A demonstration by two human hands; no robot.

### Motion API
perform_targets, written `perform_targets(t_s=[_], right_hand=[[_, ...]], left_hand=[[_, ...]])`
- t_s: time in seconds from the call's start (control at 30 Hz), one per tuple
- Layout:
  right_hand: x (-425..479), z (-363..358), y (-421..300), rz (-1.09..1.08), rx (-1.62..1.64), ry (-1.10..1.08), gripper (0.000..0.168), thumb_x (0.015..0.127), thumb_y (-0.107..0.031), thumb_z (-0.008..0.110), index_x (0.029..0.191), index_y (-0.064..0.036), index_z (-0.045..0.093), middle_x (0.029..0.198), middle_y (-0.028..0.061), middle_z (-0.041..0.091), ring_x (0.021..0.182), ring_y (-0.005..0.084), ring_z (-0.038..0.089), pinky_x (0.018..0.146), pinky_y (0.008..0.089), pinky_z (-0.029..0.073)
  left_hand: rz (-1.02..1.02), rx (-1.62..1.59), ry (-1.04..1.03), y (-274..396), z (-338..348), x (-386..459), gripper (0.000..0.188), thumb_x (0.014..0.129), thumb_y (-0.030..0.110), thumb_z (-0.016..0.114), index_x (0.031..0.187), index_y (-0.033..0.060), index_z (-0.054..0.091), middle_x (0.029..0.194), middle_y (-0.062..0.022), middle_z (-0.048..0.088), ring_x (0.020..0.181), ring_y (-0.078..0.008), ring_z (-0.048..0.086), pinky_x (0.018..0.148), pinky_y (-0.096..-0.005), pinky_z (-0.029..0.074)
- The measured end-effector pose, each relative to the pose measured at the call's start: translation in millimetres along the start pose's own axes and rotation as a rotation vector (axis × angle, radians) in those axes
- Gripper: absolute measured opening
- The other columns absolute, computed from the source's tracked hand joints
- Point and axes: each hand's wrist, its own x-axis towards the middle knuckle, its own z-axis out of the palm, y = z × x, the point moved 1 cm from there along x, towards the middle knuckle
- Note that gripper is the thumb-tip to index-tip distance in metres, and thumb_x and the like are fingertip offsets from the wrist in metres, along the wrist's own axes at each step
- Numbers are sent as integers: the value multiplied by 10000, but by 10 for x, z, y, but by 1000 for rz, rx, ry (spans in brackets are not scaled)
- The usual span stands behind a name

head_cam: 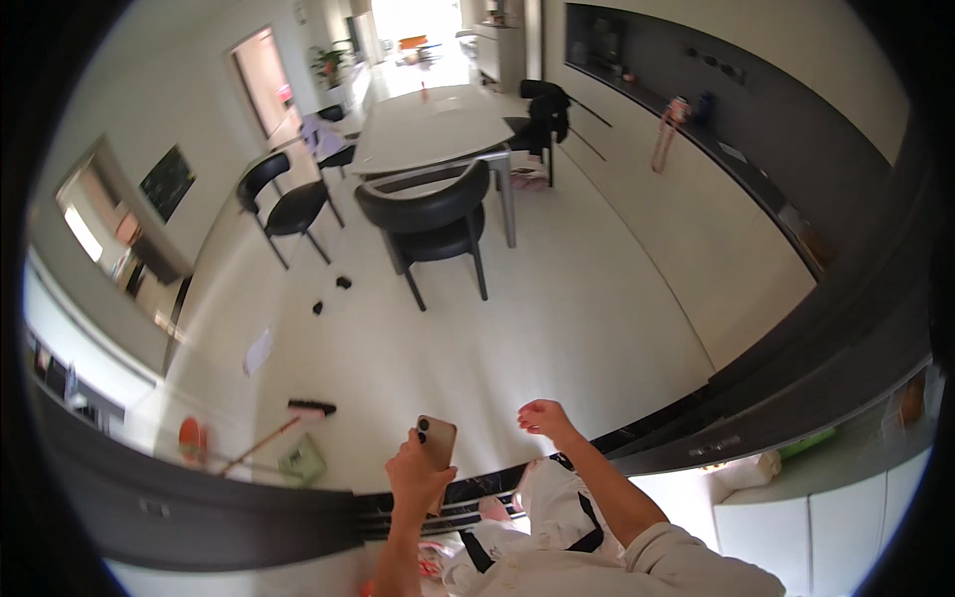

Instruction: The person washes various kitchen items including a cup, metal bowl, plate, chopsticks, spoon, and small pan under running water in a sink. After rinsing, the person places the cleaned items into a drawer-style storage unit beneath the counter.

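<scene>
My left hand [415, 470] grips a gold smartphone [439, 444], whose back and rear camera lenses face up towards me. It is held above the threshold of a doorway. To its right, my right hand [546, 421] hangs in the air over the pale floor, its fingers loosely curled and nothing visible in them. Below are my white trousers [552, 496] with dark straps, and a dark threshold strip [477, 486] with metal rails runs under me.
A broom [310, 409], a green dustpan [303, 460] and an orange round object [192, 439] are at left. A paper sheet [259, 351] and two small black items [343, 282] lie on the floor. A black chair [429, 216] stands before a white table [433, 127]. Cabinets [716, 224] line the right wall.
</scene>
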Motion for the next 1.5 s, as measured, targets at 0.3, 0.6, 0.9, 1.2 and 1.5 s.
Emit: perform_targets(t_s=[0.3,0.6,0.9,1.2,1.5], right_hand=[[1486,-1434,-635,-125,206,391,127,806,-141,595,866,-30,609,770,60,629,650,133,610,556,251,490],[1050,-2963,-730,35,367,920,93,823,-131,582,829,-43,610,755,53,634,665,137,620,602,261,510],[574,-2891,-259,-102,725,1407,115,851,-110,587,901,-7,600,784,85,635,688,150,619,594,266,518],[1071,-3240,-202,96,1265,2037,76,814,-63,572,862,-12,602,724,96,634,601,157,616,540,264,514],[1457,-3885,-1533,152,1470,2035,158,834,-76,558,964,10,582,851,127,640,768,226,644,659,311,515]], left_hand=[[306,127,-216,1271,478,2573,884,548,323,753,1255,-34,361,969,-163,600,869,-297,602,862,-429,351],[863,118,-298,3645,1178,4553,652,556,208,723,1093,-25,435,828,-150,600,750,-295,601,710,-404,424],[1431,83,-437,6848,2754,4913,621,506,155,737,1043,14,461,915,-157,559,863,-317,572,705,-413,455],[1721,170,-505,10334,4491,5027,822,492,211,773,1206,34,407,1117,-192,531,1043,-349,533,848,-440,468],[1728,410,-628,12252,5754,4481,878,501,252,793,1263,96,386,1205,-181,483,1108,-339,492,892,-438,445]])
